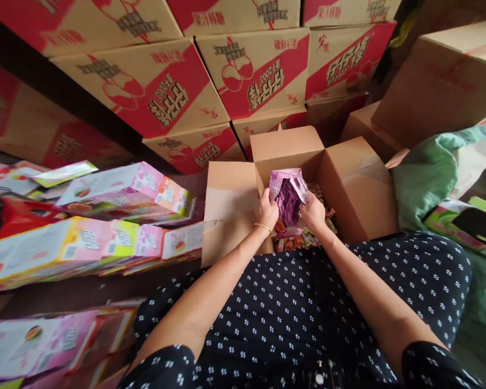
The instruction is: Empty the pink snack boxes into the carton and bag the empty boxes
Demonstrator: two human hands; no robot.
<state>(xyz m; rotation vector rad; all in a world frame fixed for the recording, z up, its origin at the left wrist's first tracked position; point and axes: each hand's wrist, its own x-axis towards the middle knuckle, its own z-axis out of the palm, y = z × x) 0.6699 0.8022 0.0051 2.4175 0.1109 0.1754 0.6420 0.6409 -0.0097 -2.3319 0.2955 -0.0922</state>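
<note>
Both my hands grip a small purple box (285, 175) whose top is open, showing several purple sachets (288, 202) inside. My left hand (268, 210) is closed on its left side, with a bracelet at the wrist. My right hand (312, 212) is closed on its right side, by a torn or folded flap. The box is held over an open cardboard carton (287, 147) in front of my lap. Loose small colourful packets (308, 237) lie in the carton, partly hidden by the box and my hands.
Stacked red-and-tan cartons (253, 75) form a wall ahead. Piles of colourful flat boxes (117, 237) lie on the left. At right are a green cloth sack (421, 167), a green printed box (449, 216) and a large plain carton (441, 86).
</note>
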